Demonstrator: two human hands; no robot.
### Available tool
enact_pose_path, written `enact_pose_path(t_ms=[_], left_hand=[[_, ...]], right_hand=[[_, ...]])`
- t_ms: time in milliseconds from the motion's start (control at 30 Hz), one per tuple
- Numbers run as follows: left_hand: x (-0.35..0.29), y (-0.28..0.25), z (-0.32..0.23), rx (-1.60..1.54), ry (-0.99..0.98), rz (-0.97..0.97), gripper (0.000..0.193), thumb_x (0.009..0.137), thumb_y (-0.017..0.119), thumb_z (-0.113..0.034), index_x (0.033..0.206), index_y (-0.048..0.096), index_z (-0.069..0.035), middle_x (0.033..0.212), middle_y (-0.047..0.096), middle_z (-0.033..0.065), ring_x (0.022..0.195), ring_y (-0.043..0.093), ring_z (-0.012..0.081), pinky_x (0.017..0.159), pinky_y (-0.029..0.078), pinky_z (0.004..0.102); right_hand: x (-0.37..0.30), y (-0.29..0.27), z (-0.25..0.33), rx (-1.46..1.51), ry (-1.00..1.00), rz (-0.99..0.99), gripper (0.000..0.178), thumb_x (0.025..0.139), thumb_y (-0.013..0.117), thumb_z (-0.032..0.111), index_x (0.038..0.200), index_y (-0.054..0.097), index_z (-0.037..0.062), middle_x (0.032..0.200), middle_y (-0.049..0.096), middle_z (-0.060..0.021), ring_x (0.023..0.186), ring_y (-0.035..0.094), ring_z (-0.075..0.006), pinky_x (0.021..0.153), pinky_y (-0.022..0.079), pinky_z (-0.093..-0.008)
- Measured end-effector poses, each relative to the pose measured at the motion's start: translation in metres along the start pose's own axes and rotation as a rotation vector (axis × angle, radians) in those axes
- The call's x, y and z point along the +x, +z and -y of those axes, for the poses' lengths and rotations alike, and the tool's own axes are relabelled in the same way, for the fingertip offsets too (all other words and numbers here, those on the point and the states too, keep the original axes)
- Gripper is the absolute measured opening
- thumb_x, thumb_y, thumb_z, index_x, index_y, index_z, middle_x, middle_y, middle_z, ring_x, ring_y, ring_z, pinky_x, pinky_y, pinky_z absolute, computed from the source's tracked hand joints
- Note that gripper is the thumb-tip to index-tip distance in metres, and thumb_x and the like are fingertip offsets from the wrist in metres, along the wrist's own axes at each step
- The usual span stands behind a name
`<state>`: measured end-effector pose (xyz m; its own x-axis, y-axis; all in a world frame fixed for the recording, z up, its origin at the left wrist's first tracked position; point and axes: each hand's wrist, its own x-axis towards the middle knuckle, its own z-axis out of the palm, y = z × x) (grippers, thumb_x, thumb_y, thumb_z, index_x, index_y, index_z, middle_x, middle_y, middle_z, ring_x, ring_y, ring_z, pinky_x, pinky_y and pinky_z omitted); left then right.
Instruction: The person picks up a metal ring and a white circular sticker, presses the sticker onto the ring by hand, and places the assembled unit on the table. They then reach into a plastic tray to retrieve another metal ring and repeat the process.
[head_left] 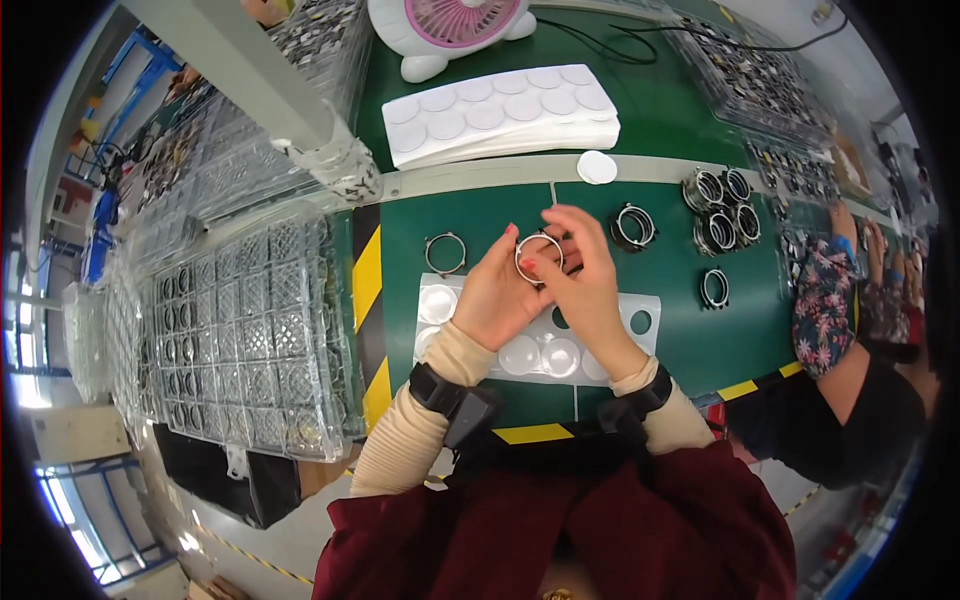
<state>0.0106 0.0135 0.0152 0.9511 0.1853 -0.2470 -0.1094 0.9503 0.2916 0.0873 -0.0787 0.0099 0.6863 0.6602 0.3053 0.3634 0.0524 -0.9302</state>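
Two bare hands are on one thin metal ring (519,262) here, up over the middle of the green table (680,330). The left hand (492,302) cradles it from the left, palm turned up, while the right hand (583,280) grips it from the other side, thumb near the rim. Underneath them is a sheet of round clear stickers (634,348), with a couple of round gaps showing green.

Another ring (446,274) lies just left of the hands, and more ring parts (715,230) are bunched over to the right. Past those hands there's a stack of white circle sheets (505,125) and a pink-and-white fan (458,22).

Writing-wise, the pale post (255,80) has dark scrawly marks near its foot, too small for me to make out.
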Motion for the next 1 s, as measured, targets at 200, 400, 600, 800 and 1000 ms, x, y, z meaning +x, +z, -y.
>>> enact_pose_path(t_ms=[200,400,600,800,1000], left_hand=[[-0.007,-0.019,0.007,0.071,-0.066,0.144,0.036,0.095,0.033,-0.035,0.109,0.048,-0.005,0.109,0.054,0.007,0.104,0.052,0.0198,0.092,0.041,0.0363],[0.0,-0.015,0.005,0.164,-0.034,0.083,0.036,0.096,0.033,-0.036,0.11,0.049,-0.007,0.108,0.056,0.0044,0.102,0.053,0.0189,0.089,0.043,0.0334],[-0.004,-0.007,0.001,0.155,0.046,0.052,0.042,0.096,0.032,-0.035,0.118,0.044,-0.002,0.117,0.051,0.0091,0.108,0.05,0.0226,0.093,0.042,0.0359],[-0.005,-0.007,0.003,0.198,0.048,0.074,0.048,0.096,0.031,-0.036,0.123,0.039,0.003,0.123,0.047,0.0127,0.112,0.048,0.0248,0.095,0.04,0.036],[-0.003,-0.011,0.01,0.212,-0.038,0.145,0.05,0.095,0.034,-0.037,0.124,0.037,0.004,0.126,0.044,0.0165,0.113,0.047,0.0264,0.098,0.038,0.0375]], right_hand=[[-0.008,-0.003,-0.006,0.311,0.234,0.021,0.022,0.081,0.057,0.001,0.103,0.056,0.0013,0.095,0.059,-0.0099,0.072,0.059,-0.0104,0.06,0.047,-0.0214],[0.005,-0.007,-0.004,0.232,0.213,0.034,0.021,0.08,0.057,0.004,0.101,0.057,0.0004,0.088,0.061,-0.01,0.075,0.059,-0.0143,0.066,0.048,-0.0267],[0.004,-0.016,-0.004,-0.415,-0.425,-0.088,0.029,0.075,0.062,0.009,0.102,0.058,0.0015,0.097,0.058,-0.0103,0.089,0.055,-0.0244,0.082,0.043,-0.0372],[-0.002,-0.03,0.02,-0.759,-0.504,0.062,0.043,0.069,0.067,0.013,0.108,0.055,0.0,0.101,0.055,-0.0119,0.097,0.051,-0.0289,0.09,0.039,-0.0402],[-0.007,-0.048,0.02,-0.82,-0.496,0.117,0.048,0.067,0.069,0.014,0.109,0.053,-0.0031,0.099,0.056,-0.013,0.093,0.052,-0.0295,0.088,0.04,-0.0422]])
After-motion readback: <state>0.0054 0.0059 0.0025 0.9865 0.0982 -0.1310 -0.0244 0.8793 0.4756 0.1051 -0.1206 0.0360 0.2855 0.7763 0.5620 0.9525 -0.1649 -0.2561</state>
